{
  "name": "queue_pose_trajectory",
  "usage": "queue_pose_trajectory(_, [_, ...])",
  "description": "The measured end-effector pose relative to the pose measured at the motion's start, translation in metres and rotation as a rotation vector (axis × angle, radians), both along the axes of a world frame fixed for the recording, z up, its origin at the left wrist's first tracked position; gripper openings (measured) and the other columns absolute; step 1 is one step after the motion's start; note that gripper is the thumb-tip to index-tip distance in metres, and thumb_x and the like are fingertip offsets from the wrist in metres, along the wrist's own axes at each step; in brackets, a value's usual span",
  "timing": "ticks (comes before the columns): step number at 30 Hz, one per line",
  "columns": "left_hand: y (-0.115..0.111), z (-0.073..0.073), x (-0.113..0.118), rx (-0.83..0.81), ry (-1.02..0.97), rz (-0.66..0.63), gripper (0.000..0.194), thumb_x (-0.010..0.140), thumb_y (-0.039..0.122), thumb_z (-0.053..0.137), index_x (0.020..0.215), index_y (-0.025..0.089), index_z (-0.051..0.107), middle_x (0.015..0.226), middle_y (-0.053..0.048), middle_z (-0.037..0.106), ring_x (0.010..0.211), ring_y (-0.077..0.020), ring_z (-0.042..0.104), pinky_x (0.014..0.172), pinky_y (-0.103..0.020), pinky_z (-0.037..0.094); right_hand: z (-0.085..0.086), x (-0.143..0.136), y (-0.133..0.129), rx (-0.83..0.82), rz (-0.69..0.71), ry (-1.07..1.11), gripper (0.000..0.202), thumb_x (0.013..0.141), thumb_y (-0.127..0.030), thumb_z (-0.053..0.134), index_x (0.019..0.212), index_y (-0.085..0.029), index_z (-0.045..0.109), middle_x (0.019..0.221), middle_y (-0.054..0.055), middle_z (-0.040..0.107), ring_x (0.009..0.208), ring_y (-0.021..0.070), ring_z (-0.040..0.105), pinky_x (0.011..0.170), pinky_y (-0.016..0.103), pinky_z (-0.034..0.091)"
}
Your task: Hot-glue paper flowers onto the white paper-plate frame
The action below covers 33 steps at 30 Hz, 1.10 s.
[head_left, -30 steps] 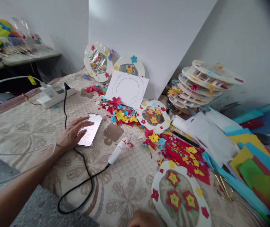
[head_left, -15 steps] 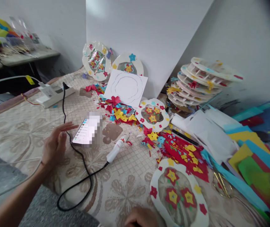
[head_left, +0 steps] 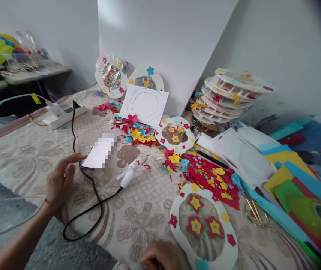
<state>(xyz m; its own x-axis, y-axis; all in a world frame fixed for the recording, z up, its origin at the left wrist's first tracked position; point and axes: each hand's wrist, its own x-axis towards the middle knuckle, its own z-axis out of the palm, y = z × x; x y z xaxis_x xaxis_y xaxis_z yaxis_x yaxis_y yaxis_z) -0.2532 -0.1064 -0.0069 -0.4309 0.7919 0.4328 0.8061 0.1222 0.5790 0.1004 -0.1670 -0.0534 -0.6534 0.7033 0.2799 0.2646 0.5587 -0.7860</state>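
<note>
Beside the phone (head_left: 98, 157), the left hand (head_left: 60, 182) hovers open, fingers spread. Right hand (head_left: 157, 257) rests curled near the paper wreath (head_left: 202, 227); its grip cannot be told

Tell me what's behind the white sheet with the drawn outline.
Behind the white sheet, a flower-decorated paper ring leans on the white board; only its top shows, the lower part is covered.

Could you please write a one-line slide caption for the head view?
Left hand open beside a lit phone and corded glue pen; right hand near a flower-decorated paper ring.
</note>
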Motion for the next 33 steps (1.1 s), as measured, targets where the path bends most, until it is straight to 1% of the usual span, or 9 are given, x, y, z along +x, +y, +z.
queue_pose_trajectory(4, [-0.006,-0.001,0.006,0.009,0.011,0.003,0.037,0.093,0.036,0.031,0.110,0.019,0.058,0.121,-0.010,0.060,0.112,-0.0240,0.057,0.093,-0.038,0.044,0.003,0.006,0.006,-0.068,0.147,-0.099,0.038,0.091,-0.042,0.044,0.065,-0.021,0.061,0.049,-0.005,0.053,0.045,0.0054,0.046,0.046,0.013,0.036])
queue_pose_trajectory(7, [-0.009,-0.002,0.009,-0.006,0.058,-0.042,0.035,0.092,0.034,0.032,0.110,0.020,0.058,0.123,-0.010,0.058,0.114,-0.0235,0.055,0.096,-0.039,0.043,-0.001,0.005,0.007,-0.239,0.279,-0.231,0.040,0.081,-0.035,0.059,0.047,-0.017,0.047,0.039,-0.007,0.040,0.040,0.0036,0.035,0.040,0.016,0.026])
queue_pose_trajectory(10, [-0.012,-0.006,0.010,-0.031,0.157,-0.121,0.032,0.091,0.031,0.034,0.111,0.021,0.057,0.124,-0.011,0.056,0.118,-0.0237,0.052,0.100,-0.041,0.041,-0.006,0.004,0.005,-0.363,0.308,-0.354,0.048,0.071,-0.025,0.066,0.040,-0.014,0.031,0.036,-0.008,0.026,0.038,0.0024,0.029,0.038,0.019,0.018])
queue_pose_trajectory(13, [-0.011,-0.012,0.009,-0.039,0.278,-0.191,0.030,0.090,0.028,0.036,0.112,0.020,0.055,0.124,-0.013,0.055,0.121,-0.0250,0.049,0.103,-0.044,0.039,-0.008,0.009,0.003,-0.380,0.307,-0.416,0.049,0.065,-0.019,0.069,0.040,-0.013,0.027,0.038,-0.008,0.023,0.039,0.0026,0.029,0.037,0.021,0.014])
queue_pose_trajectory(16, [-0.009,-0.018,0.005,-0.029,0.391,-0.251,0.030,0.088,0.025,0.039,0.115,0.020,0.053,0.125,-0.015,0.054,0.125,-0.0257,0.046,0.107,-0.047,0.034,-0.003,0.015,0.005,-0.369,0.331,-0.427,0.045,0.065,-0.016,0.070,0.041,-0.013,0.032,0.039,-0.008,0.025,0.041,0.0025,0.029,0.038,0.020,0.014])
queue_pose_trajectory(21, [-0.009,-0.024,0.001,-0.021,0.542,-0.338,0.033,0.086,0.021,0.044,0.119,0.019,0.052,0.124,-0.016,0.057,0.125,-0.0247,0.047,0.111,-0.049,0.029,0.004,0.024,0.005,-0.377,0.374,-0.456,0.026,0.072,-0.022,0.070,0.051,-0.016,0.055,0.041,-0.009,0.028,0.041,0.0029,0.029,0.039,0.017,0.017])
queue_pose_trajectory(24, [-0.011,-0.022,0.005,0.016,0.533,-0.297,0.033,0.087,0.020,0.044,0.119,0.020,0.052,0.123,-0.014,0.058,0.122,-0.0227,0.049,0.110,-0.049,0.031,-0.002,0.030,-0.001,-0.311,0.318,-0.459,0.024,0.072,-0.029,0.071,0.054,-0.018,0.060,0.042,-0.009,0.033,0.044,0.0037,0.033,0.040,0.017,0.021])
queue_pose_trajectory(28, [-0.011,-0.014,0.013,0.083,0.443,-0.163,0.030,0.088,0.022,0.043,0.114,0.019,0.056,0.119,-0.013,0.060,0.118,-0.0217,0.052,0.107,-0.047,0.035,-0.008,0.040,-0.003,-0.271,0.394,-0.452,0.032,0.080,-0.034,0.063,0.053,-0.017,0.058,0.043,-0.008,0.038,0.048,0.0041,0.038,0.044,0.015,0.026])
queue_pose_trajectory(33, [-0.003,0.001,0.030,0.123,0.331,-0.047,0.027,0.089,0.026,0.042,0.107,0.018,0.062,0.113,-0.010,0.065,0.108,-0.0223,0.059,0.089,-0.038,0.048,-0.005,0.048,-0.001,-0.296,0.436,-0.557,0.037,0.077,-0.032,0.067,0.049,-0.013,0.051,0.043,-0.008,0.028,0.046,0.0022,0.032,0.041,0.016,0.020])
